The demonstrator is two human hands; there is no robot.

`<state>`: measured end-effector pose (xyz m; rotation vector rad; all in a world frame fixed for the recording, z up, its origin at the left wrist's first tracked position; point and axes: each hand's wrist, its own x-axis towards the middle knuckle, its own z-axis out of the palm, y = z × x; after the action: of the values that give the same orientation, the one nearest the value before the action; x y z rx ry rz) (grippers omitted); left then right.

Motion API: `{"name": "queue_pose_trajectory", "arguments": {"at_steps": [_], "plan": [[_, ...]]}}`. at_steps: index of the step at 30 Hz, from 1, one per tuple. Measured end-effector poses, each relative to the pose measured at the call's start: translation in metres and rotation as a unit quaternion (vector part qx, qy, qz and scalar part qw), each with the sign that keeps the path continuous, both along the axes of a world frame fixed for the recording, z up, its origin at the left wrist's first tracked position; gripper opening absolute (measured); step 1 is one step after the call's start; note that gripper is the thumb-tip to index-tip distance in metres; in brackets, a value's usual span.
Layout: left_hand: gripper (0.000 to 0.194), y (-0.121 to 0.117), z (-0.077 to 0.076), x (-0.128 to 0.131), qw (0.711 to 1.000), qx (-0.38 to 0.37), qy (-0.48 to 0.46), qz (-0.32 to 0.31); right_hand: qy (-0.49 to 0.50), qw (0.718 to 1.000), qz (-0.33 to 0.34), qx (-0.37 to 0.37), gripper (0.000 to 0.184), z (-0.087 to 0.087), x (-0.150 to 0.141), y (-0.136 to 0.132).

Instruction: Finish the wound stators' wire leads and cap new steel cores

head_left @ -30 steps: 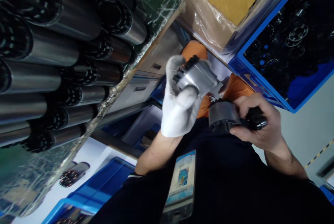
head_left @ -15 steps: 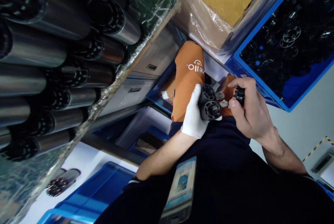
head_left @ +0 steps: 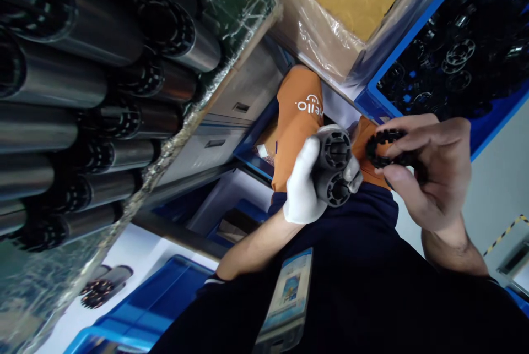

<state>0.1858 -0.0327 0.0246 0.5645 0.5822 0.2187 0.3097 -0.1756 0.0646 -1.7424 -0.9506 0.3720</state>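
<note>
My left hand (head_left: 305, 186), in a white glove, is wrapped round two dark metal cylinders with slotted bores. The upper cylinder (head_left: 336, 150) and the lower cylinder (head_left: 335, 189) lie side by side, their open ends turned towards me. To the right, my bare right hand (head_left: 433, 169) pinches a black slotted plastic ring (head_left: 384, 147) between thumb and fingers. The ring is apart from the cylinders. Another dark piece (head_left: 419, 169) shows within the curled fingers, partly hidden.
Rows of metal cylinders (head_left: 61, 76) lie on the green bench at left. A blue crate (head_left: 475, 139) of black rings stands at upper right, beside a plastic-lined carton (head_left: 314, 18) with several cylinders. Another blue bin (head_left: 144, 299) and a few cylinders (head_left: 103, 285) are at lower left.
My right hand has moved right, away from the cylinders, and turned, showing the ring's round opening. My left hand has tilted the two cylinders so their bores face me more.
</note>
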Motion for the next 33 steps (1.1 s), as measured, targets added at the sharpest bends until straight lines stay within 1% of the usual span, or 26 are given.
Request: {"name": "queue_pose_trajectory", "arguments": {"at_steps": [3,5,6,8,10,12,14,17,20,22,24,26,28,30,31,32,33], "plan": [[0.058,-0.005,0.005,0.001,0.993,0.090,0.056,0.056,-0.050,0.996,0.004,0.073,0.037,-0.001,-0.003,0.009],[0.057,-0.007,0.006,-0.001,0.988,0.119,0.061,0.075,-0.059,0.995,0.015,0.082,0.035,-0.003,-0.005,0.014],[0.056,-0.007,0.006,-0.002,0.989,0.119,0.054,0.075,-0.059,0.995,0.022,0.078,0.035,-0.003,-0.006,0.016],[0.053,-0.007,0.005,-0.004,0.992,0.107,0.027,0.062,-0.048,0.997,0.032,0.054,0.041,-0.004,-0.006,0.016],[0.049,-0.006,0.002,-0.006,0.993,0.109,0.007,0.049,-0.038,0.998,0.039,0.037,0.059,-0.004,-0.005,0.014],[0.045,-0.005,-0.001,-0.008,0.991,0.131,-0.005,0.039,-0.037,0.998,0.048,0.033,0.069,-0.002,-0.003,0.012],[0.045,-0.004,-0.004,-0.010,0.988,0.152,-0.002,0.028,-0.044,0.997,0.060,0.027,0.069,0.000,0.000,0.009],[0.050,0.000,-0.006,-0.013,0.986,0.168,0.016,0.000,-0.061,0.995,0.074,0.016,0.068,0.004,0.002,0.006],[0.049,0.004,-0.007,-0.015,0.982,0.186,0.016,-0.035,-0.098,0.992,0.078,-0.006,0.065,0.006,0.001,0.005],[0.048,0.006,-0.008,-0.017,0.982,0.181,-0.003,-0.061,-0.123,0.990,0.070,-0.012,0.059,0.006,0.000,0.004],[0.047,0.006,-0.010,-0.016,0.985,0.151,-0.024,-0.073,-0.124,0.990,0.062,-0.014,0.055,0.004,-0.001,0.004],[0.047,0.005,-0.012,-0.014,0.992,0.115,-0.027,-0.053,-0.091,0.993,0.065,-0.026,0.055,0.001,0.001,0.004],[0.047,0.003,-0.013,-0.011,0.995,0.099,-0.016,-0.017,-0.039,0.997,0.065,-0.033,0.058,-0.004,0.005,0.001],[0.050,0.003,-0.014,-0.007,0.997,0.076,-0.004,-0.005,0.034,0.998,0.044,-0.005,0.057,-0.010,0.008,-0.004],[0.053,0.004,-0.013,-0.005,0.998,0.057,-0.004,-0.016,0.086,0.996,0.027,0.022,0.051,-0.014,0.008,-0.007],[0.058,0.004,-0.012,-0.003,0.999,0.039,-0.005,-0.029,0.145,0.988,0.014,0.047,0.040,-0.017,0.007,-0.010],[0.063,0.005,-0.011,-0.002,0.999,0.023,-0.004,-0.040,0.203,0.977,0.007,0.063,0.024,-0.021,0.005,-0.012]]}}
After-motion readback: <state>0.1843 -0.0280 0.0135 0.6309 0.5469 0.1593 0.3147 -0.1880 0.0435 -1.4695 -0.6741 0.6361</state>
